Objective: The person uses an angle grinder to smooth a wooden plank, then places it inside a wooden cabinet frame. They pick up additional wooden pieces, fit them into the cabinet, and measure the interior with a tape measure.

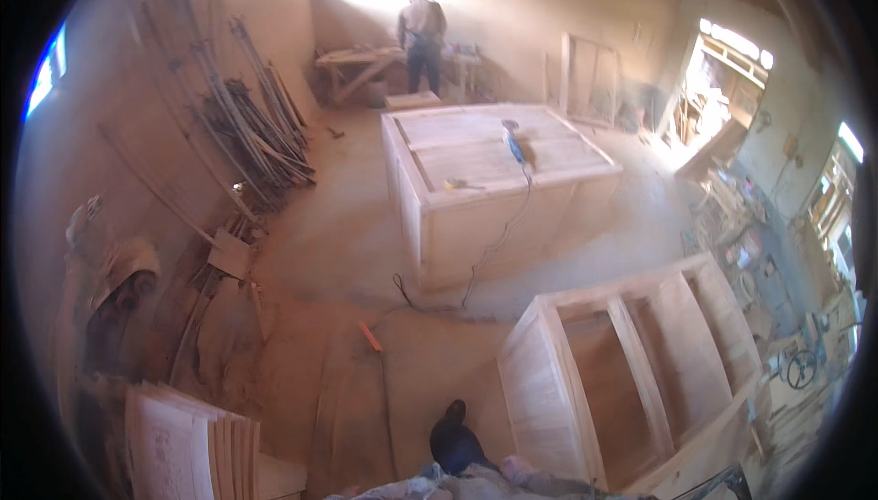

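1. At the lower edge, beside a dark shoe [450, 431], the person's right hand [518, 469] is a small blur; I cannot tell how far open it is, nor whether it has hold of anything. The left hand is out of my sight.
2. Close on that hand's right stands an open wooden frame [640, 372], its crosspieces splitting it into bays and its bulk blocking that side.
3. Ahead, well apart from the hand, a large pale wooden box [494, 207] takes up mid-floor, a blue power tool [517, 151] and a small yellow item [453, 184] on top.
4. A cord [474, 271] drops down its near side onto the floor; an orange strip [369, 336] and a dark cable [386, 399] lie across the way.
5. Lower left, panels [169, 445] stand stacked; beyond, poles [265, 139] lean along the wall.
6. By the far wall, another person [422, 34] stands at a bench [357, 58].
7. Along the right, jumbled scraps [727, 212] crowd the floor.
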Demonstrator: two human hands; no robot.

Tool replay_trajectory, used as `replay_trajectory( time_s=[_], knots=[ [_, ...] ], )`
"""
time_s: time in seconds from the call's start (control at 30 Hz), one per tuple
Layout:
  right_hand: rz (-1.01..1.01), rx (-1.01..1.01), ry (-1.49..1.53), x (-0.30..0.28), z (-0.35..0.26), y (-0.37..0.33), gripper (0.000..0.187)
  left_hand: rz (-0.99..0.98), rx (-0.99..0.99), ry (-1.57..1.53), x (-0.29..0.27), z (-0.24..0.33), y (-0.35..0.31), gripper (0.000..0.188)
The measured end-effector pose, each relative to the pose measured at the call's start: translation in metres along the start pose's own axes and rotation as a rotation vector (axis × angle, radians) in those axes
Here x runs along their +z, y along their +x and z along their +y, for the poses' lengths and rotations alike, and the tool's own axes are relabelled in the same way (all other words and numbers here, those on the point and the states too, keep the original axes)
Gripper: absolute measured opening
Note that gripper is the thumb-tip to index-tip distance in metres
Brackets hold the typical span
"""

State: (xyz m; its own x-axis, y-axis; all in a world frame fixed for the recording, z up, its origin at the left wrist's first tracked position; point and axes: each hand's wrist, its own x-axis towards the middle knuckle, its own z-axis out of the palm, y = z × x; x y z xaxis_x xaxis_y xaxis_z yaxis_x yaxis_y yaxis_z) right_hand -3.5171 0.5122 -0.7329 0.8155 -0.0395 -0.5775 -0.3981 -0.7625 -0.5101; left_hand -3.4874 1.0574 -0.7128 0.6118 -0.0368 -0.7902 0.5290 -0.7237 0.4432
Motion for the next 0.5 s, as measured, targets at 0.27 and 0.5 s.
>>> replay_trajectory(
  time_s=[0.27, 0.5],
  knots=[
    [0.155, 0.023, 0.061, -0.120, -0.110, 0.127, 0.022, 0.156, -0.117, 0.058, -0.079, 0.071, 0.039, 0.033],
    [0.216, 0.146, 0.398, -0.209, -0.149, 0.194, 0.028, 0.343, 0.466, 0.193, -0.188, 0.324, 0.158, 0.020]
  ],
)
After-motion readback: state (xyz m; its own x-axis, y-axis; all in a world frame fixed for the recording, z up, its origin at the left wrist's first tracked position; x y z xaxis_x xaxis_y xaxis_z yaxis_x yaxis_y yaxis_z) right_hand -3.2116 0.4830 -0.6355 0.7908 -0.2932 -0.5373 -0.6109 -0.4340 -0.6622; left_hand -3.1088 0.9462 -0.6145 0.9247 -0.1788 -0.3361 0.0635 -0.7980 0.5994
